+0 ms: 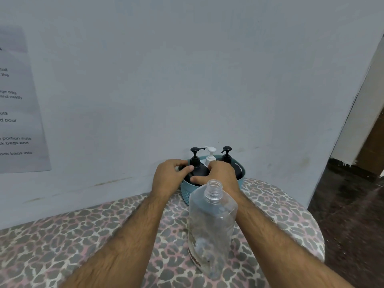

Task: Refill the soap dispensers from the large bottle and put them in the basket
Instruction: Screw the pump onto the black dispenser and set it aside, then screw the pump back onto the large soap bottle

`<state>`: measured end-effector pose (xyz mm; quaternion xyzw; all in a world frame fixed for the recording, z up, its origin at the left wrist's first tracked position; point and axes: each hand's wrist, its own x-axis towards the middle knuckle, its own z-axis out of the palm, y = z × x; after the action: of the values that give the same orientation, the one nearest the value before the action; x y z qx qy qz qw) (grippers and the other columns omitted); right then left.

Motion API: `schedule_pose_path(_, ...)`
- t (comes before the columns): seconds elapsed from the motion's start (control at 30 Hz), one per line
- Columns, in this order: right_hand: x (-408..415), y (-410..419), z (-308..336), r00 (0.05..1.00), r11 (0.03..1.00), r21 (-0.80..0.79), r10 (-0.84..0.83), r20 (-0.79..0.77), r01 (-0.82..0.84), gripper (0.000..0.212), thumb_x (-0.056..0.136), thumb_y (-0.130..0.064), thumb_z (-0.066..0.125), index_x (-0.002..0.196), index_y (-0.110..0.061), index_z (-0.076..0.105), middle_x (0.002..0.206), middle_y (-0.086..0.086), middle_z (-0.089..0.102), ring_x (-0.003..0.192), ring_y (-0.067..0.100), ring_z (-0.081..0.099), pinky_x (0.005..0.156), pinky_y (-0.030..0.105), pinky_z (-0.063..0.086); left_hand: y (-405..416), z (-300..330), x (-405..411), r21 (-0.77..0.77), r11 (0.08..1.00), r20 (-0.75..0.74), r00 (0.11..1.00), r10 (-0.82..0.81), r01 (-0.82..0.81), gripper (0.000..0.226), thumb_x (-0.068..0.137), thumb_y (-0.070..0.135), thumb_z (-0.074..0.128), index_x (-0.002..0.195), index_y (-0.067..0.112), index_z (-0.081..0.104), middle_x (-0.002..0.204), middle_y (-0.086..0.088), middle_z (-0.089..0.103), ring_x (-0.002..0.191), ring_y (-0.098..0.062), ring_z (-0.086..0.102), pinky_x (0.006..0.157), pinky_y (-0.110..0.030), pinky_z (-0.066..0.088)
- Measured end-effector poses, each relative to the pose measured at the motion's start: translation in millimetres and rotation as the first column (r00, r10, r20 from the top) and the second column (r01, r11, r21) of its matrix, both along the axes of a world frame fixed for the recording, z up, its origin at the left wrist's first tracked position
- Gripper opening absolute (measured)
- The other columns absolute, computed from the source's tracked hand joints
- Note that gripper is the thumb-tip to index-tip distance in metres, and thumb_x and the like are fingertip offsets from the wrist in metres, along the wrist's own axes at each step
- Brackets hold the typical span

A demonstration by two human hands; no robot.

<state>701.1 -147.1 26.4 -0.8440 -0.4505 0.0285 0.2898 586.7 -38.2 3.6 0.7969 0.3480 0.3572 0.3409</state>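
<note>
A teal basket [185, 191] stands against the wall at the table's far edge. Inside it are a black pump dispenser [197, 163] on the left, a small white pump dispenser [210, 155] behind, and another black dispenser [227, 155] on the right. My left hand [169, 176] and my right hand [221, 175] both wrap around the body of the left black dispenser, which sits in the basket. A large clear bottle [211, 227] without a cap stands upright in front of the basket, looking nearly empty, and hides part of my right wrist.
The table [83, 235] has a leopard-print cover and a rounded right edge. The grey wall runs right behind the basket, with a printed sheet [16, 100] stuck on it at the left. Dark floor and a doorway [363, 173] lie to the right.
</note>
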Motion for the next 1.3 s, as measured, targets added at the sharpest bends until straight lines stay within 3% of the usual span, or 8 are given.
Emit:
schedule_pose_path(0.17, 2.2, -8.1, 3.4, 0.999, 1.000, -0.008, 0.008, -0.046, -0.008, 0.039, 0.079, -0.037, 0.076, 0.059, -0.017, 0.049, 0.059, -0.006, 0.048, 0.055, 0.008, 0.045, 0.047, 0.021, 0.025, -4.4, 2.3, -2.1, 0.006, 1.000, -0.051, 0.999, 0.017, -0.017, 0.033, 0.084, 0.041, 0.073, 0.110, 0.022, 0.075, 0.113, 0.005, 0.072, 0.098, -0.006, 0.061, 0.086, -0.021, 0.044)
schedule_pose_path(0.33, 2.7, -10.6, 8.2, 0.996, 0.998, -0.069, 0.010, 0.090, -0.004, 0.014, 0.088, -0.019, 0.065, 0.089, -0.015, 0.078, 0.083, 0.004, 0.071, 0.080, 0.021, 0.065, 0.072, 0.030, 0.051, -11.2, 3.7, -2.3, 0.062, 0.998, -0.142, 0.990, 0.021, -0.013, 0.043, 0.078, 0.046, 0.077, 0.115, 0.024, 0.073, 0.108, 0.010, 0.070, 0.089, -0.003, 0.055, 0.076, -0.020, 0.038)
schedule_pose_path(0.53, -0.8, -17.2, 7.3, 0.994, 0.993, -0.120, 0.025, 0.105, -0.012, 0.031, 0.078, -0.006, 0.059, 0.050, -0.017, 0.052, 0.052, 0.000, 0.046, 0.054, 0.018, 0.045, 0.048, 0.024, 0.031, -17.3, 6.0, -3.5, 0.120, 0.992, -0.245, 0.967, 0.068, -0.039, 0.046, 0.079, 0.048, 0.075, 0.120, 0.025, 0.070, 0.116, 0.006, 0.070, 0.104, -0.012, 0.062, 0.082, -0.027, 0.048)
schedule_pose_path(0.67, 0.0, -20.2, 7.0, 0.995, 0.993, -0.106, 0.056, 0.081, -0.047, 0.036, 0.079, -0.008, 0.061, 0.047, -0.019, 0.048, 0.052, -0.001, 0.049, 0.056, 0.019, 0.047, 0.051, 0.026, 0.036, -23.9, 12.9, -2.8, 0.161, 0.986, -0.357, 0.929, 0.093, -0.037, 0.040, 0.083, 0.051, 0.069, 0.117, 0.031, 0.071, 0.108, 0.007, 0.072, 0.096, -0.013, 0.064, 0.079, -0.030, 0.052)
schedule_pose_path(0.9, 5.8, -49.5, -3.1, 0.992, 0.960, 0.275, 0.080, -0.102, -0.050, 0.018, 0.086, -0.006, 0.065, 0.094, -0.015, 0.078, 0.081, -0.009, 0.070, 0.076, 0.006, 0.062, 0.070, 0.015, 0.046, -53.4, 8.5, -36.0, 0.022, 0.999, 0.037, 0.999, 0.027, -0.027, 0.022, 0.096, 0.032, 0.061, 0.108, 0.020, 0.074, 0.104, 0.009, 0.072, 0.099, -0.007, 0.064, 0.088, -0.023, 0.047)
schedule_pose_path(1.03, -2.7, -75.6, -7.9, 0.920, 0.846, 0.525, 0.131, -0.369, 0.090, 0.015, 0.090, -0.021, 0.064, 0.082, -0.018, 0.076, 0.080, -0.004, 0.073, 0.080, 0.016, 0.071, 0.080, 0.039, 0.059, -67.7, -7.5, -60.6, -0.165, 0.984, 0.202, 0.979, -0.036, 0.070, 0.019, 0.097, 0.036, 0.058, 0.099, 0.026, 0.074, 0.098, 0.010, 0.074, 0.095, -0.008, 0.068, 0.087, -0.030, 0.054)
schedule_pose_path(1.17, -26.5, -104.4, -9.5, 0.793, 0.775, 0.604, 0.244, -0.558, 0.187, 0.045, 0.100, -0.046, 0.045, 0.096, -0.010, 0.072, 0.090, 0.008, 0.073, 0.082, 0.019, 0.071, 0.065, 0.027, 0.056, -96.8, -13.8, -77.5, -0.300, 0.931, 0.269, 0.955, -0.126, 0.208, 0.021, 0.099, 0.040, 0.048, 0.100, 0.033, 0.068, 0.105, 0.011, 0.072, 0.101, -0.005, 0.067, 0.090, -0.031, 0.054)
schedule_pose_path(1.3, -48.0, -123.1, -22.3, 0.762, 0.794, 0.594, 0.304, -0.571, 0.128, 0.078, 0.087, -0.077, 0.028, 0.112, -0.013, 0.065, 0.099, 0.005, 0.073, 0.089, 0.020, 0.071, 0.074, 0.035, 0.059, -120.7, -19.7, -85.0, -0.346, 0.889, 0.277, 0.938, -0.210, 0.302, 0.027, 0.101, 0.041, 0.044, 0.112, 0.033, 0.067, 0.110, 0.017, 0.069, 0.106, -0.001, 0.065, 0.092, -0.025, 0.052)
